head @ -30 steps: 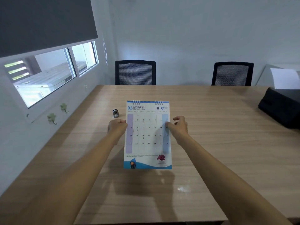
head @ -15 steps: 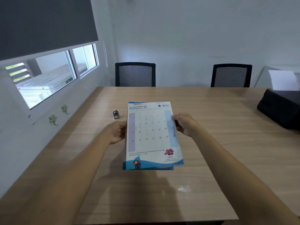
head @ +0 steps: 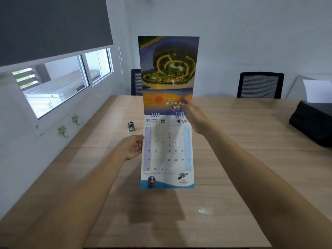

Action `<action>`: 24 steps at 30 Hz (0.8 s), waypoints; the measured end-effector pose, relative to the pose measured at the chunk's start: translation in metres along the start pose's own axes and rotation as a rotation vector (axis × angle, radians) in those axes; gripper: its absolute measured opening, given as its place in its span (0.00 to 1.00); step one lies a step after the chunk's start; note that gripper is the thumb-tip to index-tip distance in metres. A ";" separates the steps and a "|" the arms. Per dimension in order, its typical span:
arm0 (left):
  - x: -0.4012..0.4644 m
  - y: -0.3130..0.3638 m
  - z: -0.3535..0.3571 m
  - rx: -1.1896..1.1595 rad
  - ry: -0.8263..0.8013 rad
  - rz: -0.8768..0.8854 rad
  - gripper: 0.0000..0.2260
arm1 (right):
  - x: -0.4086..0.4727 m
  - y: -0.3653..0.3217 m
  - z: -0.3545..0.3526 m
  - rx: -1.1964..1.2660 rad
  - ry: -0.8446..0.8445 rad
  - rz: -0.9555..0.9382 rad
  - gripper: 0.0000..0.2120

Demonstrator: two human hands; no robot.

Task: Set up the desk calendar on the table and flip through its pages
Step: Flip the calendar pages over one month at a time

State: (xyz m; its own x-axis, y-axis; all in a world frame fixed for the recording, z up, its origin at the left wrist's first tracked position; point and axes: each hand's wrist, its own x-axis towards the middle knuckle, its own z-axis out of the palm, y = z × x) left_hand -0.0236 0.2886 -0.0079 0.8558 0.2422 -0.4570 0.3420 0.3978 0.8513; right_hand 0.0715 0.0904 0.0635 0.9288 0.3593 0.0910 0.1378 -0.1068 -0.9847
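Observation:
I hold the spiral-bound desk calendar (head: 167, 151) upright in the air above the wooden table (head: 233, 159). It shows the white March page. My left hand (head: 133, 147) grips its left edge at mid height. The February page (head: 168, 69) stands flipped straight up above the spiral, its picture side toward me, upside down. My right hand (head: 193, 115) pinches that raised page near its lower right, just above the binding. The calendar's back and stand are hidden.
A small metal clip-like object (head: 131, 126) stands on the table left of the calendar. A black bag (head: 312, 121) lies at the right edge. Two black chairs (head: 260, 85) stand at the far side. A window (head: 59, 83) is on the left wall.
My right hand has lifted the February page up over the spiral, and the March page now shows. The calendar is nearer the camera. My left hand keeps its hold.

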 end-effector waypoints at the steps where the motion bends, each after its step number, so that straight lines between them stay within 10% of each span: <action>1: 0.000 0.000 0.000 0.006 0.004 -0.002 0.05 | 0.002 0.003 0.004 -0.223 -0.038 -0.048 0.22; 5: 0.001 0.001 0.000 0.004 0.004 -0.006 0.07 | 0.007 0.018 0.009 -0.762 -0.051 0.015 0.20; 12: 0.006 0.001 0.000 0.021 0.010 -0.011 0.07 | 0.011 0.027 0.011 -0.994 -0.069 0.023 0.24; 18: 0.008 0.000 -0.003 0.057 0.014 -0.007 0.03 | 0.002 0.043 0.004 -0.361 0.274 0.154 0.19; 24: 0.007 0.010 -0.010 0.092 -0.015 -0.002 0.07 | -0.019 0.048 -0.023 0.150 0.068 0.481 0.14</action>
State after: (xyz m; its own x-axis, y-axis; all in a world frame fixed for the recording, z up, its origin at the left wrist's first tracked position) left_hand -0.0177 0.3027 -0.0056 0.8607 0.2275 -0.4554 0.3773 0.3154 0.8708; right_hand 0.0683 0.0567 0.0178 0.8961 0.2401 -0.3732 -0.3570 -0.1095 -0.9277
